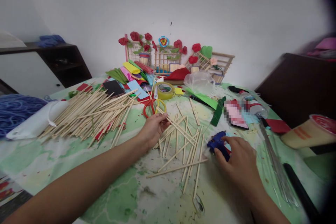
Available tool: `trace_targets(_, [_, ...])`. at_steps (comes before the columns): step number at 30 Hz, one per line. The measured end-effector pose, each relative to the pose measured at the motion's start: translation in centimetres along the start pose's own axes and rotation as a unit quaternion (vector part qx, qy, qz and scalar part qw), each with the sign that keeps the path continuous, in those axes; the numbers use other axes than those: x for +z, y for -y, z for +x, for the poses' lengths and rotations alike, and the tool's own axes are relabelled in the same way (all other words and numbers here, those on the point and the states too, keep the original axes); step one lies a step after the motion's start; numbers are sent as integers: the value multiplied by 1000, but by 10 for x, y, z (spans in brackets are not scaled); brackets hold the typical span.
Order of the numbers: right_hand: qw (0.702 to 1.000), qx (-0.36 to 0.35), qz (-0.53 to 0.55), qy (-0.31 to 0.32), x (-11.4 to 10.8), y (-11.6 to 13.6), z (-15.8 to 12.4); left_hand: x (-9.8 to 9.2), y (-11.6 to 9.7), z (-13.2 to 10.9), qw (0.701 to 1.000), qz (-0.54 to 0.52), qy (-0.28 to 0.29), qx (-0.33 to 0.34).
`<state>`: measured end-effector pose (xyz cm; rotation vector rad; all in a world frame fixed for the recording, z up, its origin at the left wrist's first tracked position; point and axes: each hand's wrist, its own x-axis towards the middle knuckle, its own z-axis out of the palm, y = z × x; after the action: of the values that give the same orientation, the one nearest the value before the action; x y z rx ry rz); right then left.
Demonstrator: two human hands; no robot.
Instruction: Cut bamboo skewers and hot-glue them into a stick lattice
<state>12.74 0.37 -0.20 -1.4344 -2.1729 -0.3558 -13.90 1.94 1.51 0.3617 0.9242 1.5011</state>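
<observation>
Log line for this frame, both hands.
left hand: pinching wooden stick | right hand: on blue tool, grip unclear | table: loose sticks, stick pile, red scissors

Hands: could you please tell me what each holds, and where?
Left hand pinches a thin pale wooden stick near its end; right hand grips a blue plastic tool by its near side.

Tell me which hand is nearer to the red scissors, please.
Left. The left hand holds wooden sticks just on the near side of the red scissors. The right hand grips a blue tool far off to the right.
</observation>
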Motion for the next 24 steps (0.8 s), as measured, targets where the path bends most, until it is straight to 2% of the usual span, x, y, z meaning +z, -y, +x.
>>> trace_targets(4, [985, -102, 127, -48, -6, 25, -7, 1, 10, -8, 1000, 10, 17, -16])
trace_targets(7, [974, -137, 164, -70, -9, 36, -10, 1, 15, -12, 999, 23, 29, -12])
trace_targets(24, [960, -142, 217, -106, -16, 44, -8, 2, 19, -16, 998, 36, 41, -7])
